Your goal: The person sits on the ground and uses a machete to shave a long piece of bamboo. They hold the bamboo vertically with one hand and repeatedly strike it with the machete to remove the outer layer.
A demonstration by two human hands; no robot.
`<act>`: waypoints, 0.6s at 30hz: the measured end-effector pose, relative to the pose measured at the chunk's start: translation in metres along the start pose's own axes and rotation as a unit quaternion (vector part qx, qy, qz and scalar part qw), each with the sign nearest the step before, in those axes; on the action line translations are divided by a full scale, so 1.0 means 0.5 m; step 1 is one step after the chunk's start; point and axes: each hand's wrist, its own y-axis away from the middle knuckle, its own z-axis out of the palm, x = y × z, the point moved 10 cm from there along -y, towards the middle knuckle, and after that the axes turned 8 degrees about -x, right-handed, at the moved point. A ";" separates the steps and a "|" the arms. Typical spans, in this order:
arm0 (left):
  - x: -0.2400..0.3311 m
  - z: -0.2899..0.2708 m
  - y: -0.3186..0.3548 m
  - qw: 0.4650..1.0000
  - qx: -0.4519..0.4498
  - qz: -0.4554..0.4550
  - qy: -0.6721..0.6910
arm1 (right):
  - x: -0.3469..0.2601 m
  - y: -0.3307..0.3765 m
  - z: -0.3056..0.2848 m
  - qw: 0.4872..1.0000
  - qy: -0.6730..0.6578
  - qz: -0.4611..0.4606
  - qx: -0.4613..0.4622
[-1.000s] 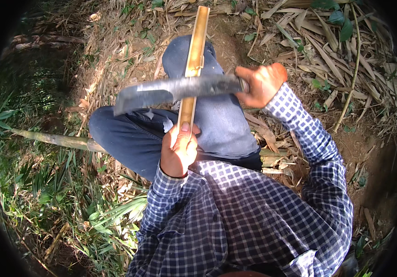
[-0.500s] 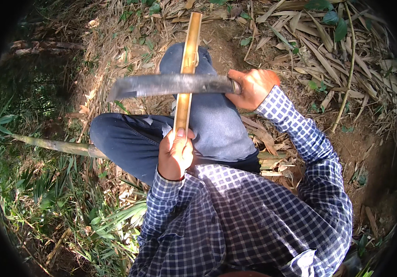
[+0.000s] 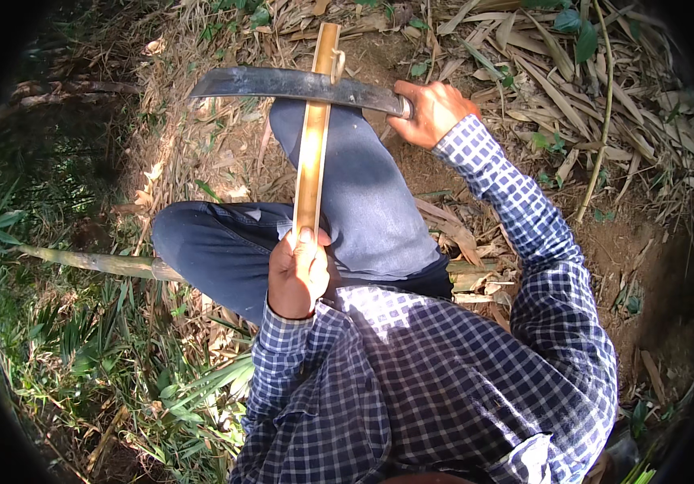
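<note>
A split bamboo strip (image 3: 309, 173), yellowish on its hollow inner face, runs lengthwise away from me over my legs. My left hand (image 3: 298, 273) is closed round its near end, thumb on top. My right hand (image 3: 432, 111) is wrapped round the handle of a machete (image 3: 282, 84). The dark, slightly curved blade lies crosswise over the far part of the strip, its tip to the left. A thin pale curl of shaving (image 3: 337, 64) stands at the strip's right edge, just beyond the blade. Most of the machete's handle is hidden in my fist.
My bent knees (image 3: 202, 242) in blue trousers sit under the strip. A bamboo pole (image 3: 105, 262) lies on the ground at left, reaching to my leg. Dry leaves (image 3: 557, 89) litter the ground at right, with a thin stem (image 3: 608, 113) across them. Green plants (image 3: 97, 347) grow at left.
My right hand has pushed the machete away from me along the bamboo strip, toward its far end. The shaving curl now stands out there. The left hand has shifted slightly left with the strip.
</note>
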 end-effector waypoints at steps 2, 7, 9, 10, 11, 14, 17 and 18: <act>-0.004 -0.003 0.004 1.000 0.003 -0.010 -0.004 | -0.025 0.012 0.005 0.997 0.027 0.008 -0.065; -0.009 -0.012 0.010 1.000 0.003 -0.017 -0.005 | 0.027 -0.023 0.022 0.998 -0.033 0.006 -0.048; 0.000 -0.009 0.010 1.000 0.001 -0.018 -0.009 | 0.006 -0.010 -0.005 1.000 -0.006 -0.010 -0.005; -0.005 -0.010 0.014 1.000 0.001 -0.019 -0.011 | -0.007 0.001 0.000 1.000 0.004 -0.011 -0.023; -0.009 -0.013 0.015 1.000 0.001 -0.021 -0.014 | -0.014 0.003 0.006 0.999 0.014 -0.012 -0.041; -0.003 -0.017 0.018 1.000 -0.013 -0.002 -0.026 | 0.028 -0.027 0.028 0.998 0.001 -0.006 -0.061; 0.001 -0.010 0.025 0.999 -0.013 -0.006 -0.034 | 0.037 -0.038 0.000 1.000 -0.026 0.011 -0.014; 0.000 -0.010 0.028 0.999 -0.014 -0.009 -0.034 | 0.029 -0.031 0.001 0.999 -0.032 0.013 -0.027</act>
